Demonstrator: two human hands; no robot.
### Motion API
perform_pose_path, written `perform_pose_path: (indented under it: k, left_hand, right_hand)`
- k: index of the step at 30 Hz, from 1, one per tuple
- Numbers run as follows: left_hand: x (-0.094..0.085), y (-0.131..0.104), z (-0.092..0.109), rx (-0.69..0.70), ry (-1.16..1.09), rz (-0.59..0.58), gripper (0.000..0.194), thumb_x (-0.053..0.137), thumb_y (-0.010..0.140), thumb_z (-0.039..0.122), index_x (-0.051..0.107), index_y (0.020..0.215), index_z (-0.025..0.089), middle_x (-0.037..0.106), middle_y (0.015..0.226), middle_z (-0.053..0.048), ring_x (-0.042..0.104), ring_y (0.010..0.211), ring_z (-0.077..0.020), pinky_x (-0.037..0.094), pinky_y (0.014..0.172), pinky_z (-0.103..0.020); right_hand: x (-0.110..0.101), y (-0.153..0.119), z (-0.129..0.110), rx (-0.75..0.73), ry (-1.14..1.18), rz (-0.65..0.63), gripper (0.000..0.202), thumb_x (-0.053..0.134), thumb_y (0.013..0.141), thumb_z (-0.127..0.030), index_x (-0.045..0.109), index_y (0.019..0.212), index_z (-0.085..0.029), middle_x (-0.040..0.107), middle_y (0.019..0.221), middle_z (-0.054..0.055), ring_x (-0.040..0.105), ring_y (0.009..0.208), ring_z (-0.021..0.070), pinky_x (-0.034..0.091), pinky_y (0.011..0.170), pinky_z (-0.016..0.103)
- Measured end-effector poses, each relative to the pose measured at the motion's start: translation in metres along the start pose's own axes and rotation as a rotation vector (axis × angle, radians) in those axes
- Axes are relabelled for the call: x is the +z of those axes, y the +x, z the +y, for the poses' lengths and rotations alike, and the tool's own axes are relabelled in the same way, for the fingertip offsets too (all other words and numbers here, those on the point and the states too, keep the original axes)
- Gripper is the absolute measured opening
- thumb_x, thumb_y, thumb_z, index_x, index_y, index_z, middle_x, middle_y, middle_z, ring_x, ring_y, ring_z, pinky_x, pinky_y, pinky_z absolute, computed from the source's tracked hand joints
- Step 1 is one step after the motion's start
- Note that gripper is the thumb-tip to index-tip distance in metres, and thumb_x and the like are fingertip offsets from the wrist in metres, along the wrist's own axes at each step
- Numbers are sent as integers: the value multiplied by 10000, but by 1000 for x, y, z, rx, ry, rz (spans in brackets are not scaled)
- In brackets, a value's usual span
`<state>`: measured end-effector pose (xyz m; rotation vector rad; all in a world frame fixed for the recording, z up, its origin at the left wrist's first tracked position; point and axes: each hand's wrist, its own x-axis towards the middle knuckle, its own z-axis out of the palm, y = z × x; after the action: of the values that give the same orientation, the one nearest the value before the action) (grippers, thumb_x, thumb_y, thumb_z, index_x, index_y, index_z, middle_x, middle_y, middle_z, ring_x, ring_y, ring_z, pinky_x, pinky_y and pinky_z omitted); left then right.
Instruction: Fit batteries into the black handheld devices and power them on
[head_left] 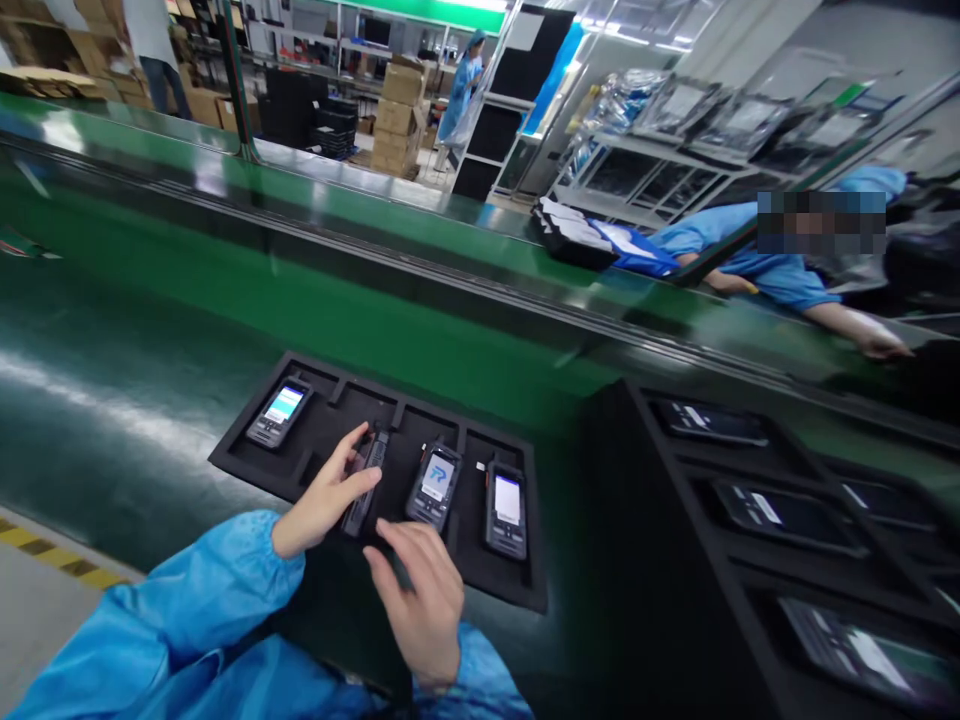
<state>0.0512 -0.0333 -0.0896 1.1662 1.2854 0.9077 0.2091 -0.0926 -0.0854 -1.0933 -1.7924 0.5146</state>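
Observation:
My left hand (pixel 335 492) grips a black handheld radio (pixel 367 482) between thumb and fingers, turned on its edge above a black foam tray (pixel 255 465). Close by on the right, my right hand (pixel 421 590) has its fingers apart and holds nothing. Just beyond its fingertips lies a second handheld radio (pixel 435 484) with a blue logo on its lit screen. Another handheld radio (pixel 507 508), its screen white, rests in the tray's right compartment. In the far left compartment sits one more radio (pixel 279 412), showing a blue and white screen.
Right of the tray rises a tall black foam stack (pixel 645 560) holding several dark devices. A raised rail (pixel 420 262) crosses behind the green bench (pixel 135 330). Beyond it, a co-worker in blue (pixel 787 270) reaches across at the right, near a black box with white items (pixel 574 235).

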Motion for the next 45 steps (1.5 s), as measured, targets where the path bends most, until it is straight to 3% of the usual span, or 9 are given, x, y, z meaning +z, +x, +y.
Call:
perform_pose_path:
  k: [3, 6, 11, 19, 23, 31, 35, 40, 45]
  left_hand:
    - [13, -14, -5, 9, -308, 73, 728, 623, 809, 482, 285, 1427, 296, 493, 1093, -32, 539, 953, -184, 435, 899, -308]
    - [16, -18, -9, 4, -386, 61, 744, 672, 796, 428, 282, 1422, 328, 468, 1176, -25, 487, 1083, -193, 373, 978, -295]
    - [14, -18, -9, -74, -410, 47, 735, 680, 780, 424, 318, 1410, 307, 474, 1108, -22, 489, 1025, -188, 364, 950, -294]
    - [16, -23, -9, -67, -487, -8, 739, 702, 759, 398, 345, 1398, 299, 476, 1084, -21, 484, 1008, -186, 369, 933, -295]
    - [15, -24, -7, -87, -523, 2, 726, 701, 764, 395, 352, 1396, 317, 500, 1061, -19, 533, 953, -174, 422, 904, -295]
    - [15, -27, -9, 85, -589, 37, 765, 641, 824, 398, 196, 1446, 403, 483, 1278, -38, 523, 1186, -241, 424, 1021, -346]
    - [11, -25, -14, 95, -540, -30, 757, 634, 837, 365, 183, 1443, 416, 447, 1296, -35, 509, 1199, -240, 410, 1036, -350]
    - [0, -24, -13, 70, -477, -191, 919, 710, 764, 415, 103, 1454, 413, 409, 1238, -64, 571, 981, -222, 514, 822, -355]
    - [0, -23, -10, 106, -450, -208, 931, 736, 747, 397, 109, 1435, 423, 358, 1289, -69, 508, 1089, -242, 480, 860, -354]
  right_hand:
    - [15, -4, -7, 65, 37, 36, 364, 701, 801, -186, 615, 1142, -284, 666, 902, 32, 614, 841, 206, 524, 753, 345]
    - [19, -6, -5, 121, 58, 31, 296, 659, 824, -154, 639, 1095, -271, 635, 859, 31, 600, 804, 188, 519, 718, 323]
    - [13, 0, 0, 40, 44, -13, 353, 521, 870, -57, 643, 1115, -280, 617, 898, 41, 587, 847, 179, 518, 727, 313]
    - [16, -2, 0, 88, 60, 110, 220, 581, 860, -85, 650, 1015, -225, 613, 882, 22, 593, 828, 154, 519, 734, 282]
    - [16, -6, 2, 13, 35, 54, 342, 571, 848, -83, 645, 1125, -268, 605, 1000, 38, 583, 933, 176, 515, 827, 314]
    - [24, -8, 8, 598, 737, -166, 473, 599, 879, -402, 479, 1335, -351, 425, 1453, 16, 422, 1314, 244, 438, 1052, 369]
    - [29, -8, 10, 708, 957, -146, 575, 700, 811, -395, 466, 1335, -363, 447, 1439, -8, 398, 1331, 259, 352, 1114, 445]
    - [28, -9, 14, 768, 942, -106, 592, 721, 786, -413, 487, 1322, -327, 466, 1421, -9, 411, 1321, 263, 356, 1109, 461]
    - [28, -7, 12, 737, 961, -93, 604, 727, 779, -398, 491, 1326, -301, 487, 1405, -4, 433, 1307, 249, 372, 1104, 433]
